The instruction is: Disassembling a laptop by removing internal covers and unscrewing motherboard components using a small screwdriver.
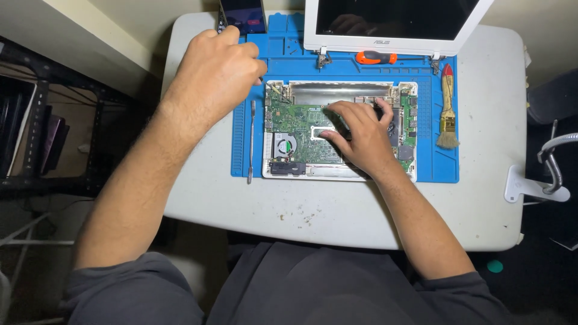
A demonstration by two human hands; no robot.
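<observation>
Fingers (330,133) of the right hand (360,137) lay spread narrow and flat on the green circuit board (301,117) of the opened laptop base (278,173), gripping nothing that I could make out. The board stretched leftward from them, its long axis running side to side. The left hand (217,69) was curled closed just beyond the base's upper-left corner; whether it held anything could not be told. A thin metal pry tool (251,141) lay below it on the blue mat (433,162).

An orange-handled screwdriver (376,57), a wooden brush (447,108), a metal spudger (251,141) and a phone (242,15) are seen resting about the blue mat (433,162).
</observation>
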